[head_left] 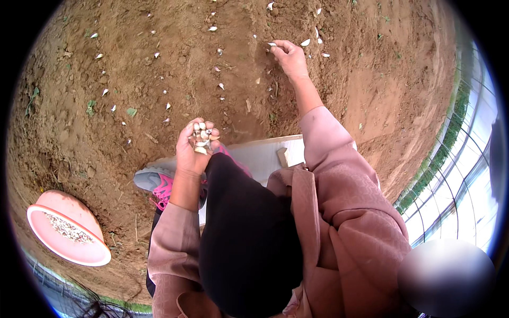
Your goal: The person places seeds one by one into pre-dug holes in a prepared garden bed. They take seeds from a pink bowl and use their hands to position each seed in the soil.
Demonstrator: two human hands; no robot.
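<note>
My left hand (190, 149) is cupped palm up over my shoe, holding several pale garlic cloves (202, 132). Farther out and to the right, my right hand (290, 59) pinches a garlic clove (272, 44) between thumb and fingertips, just above or at the brown soil (238, 111); whether the clove touches the ground I cannot tell. Right beside that hand, a loose white clove (305, 42) lies on the soil. More cloves dot the ground in rough rows, such as one clove (221, 86) between my two hands.
At the lower left a pink plastic basin (69, 196) sits tilted, with many small cloves inside. A pale board (254, 153) lies by my grey and pink shoe (151, 179). Wire fencing (450, 175) and a grass strip (453, 119) run along the right.
</note>
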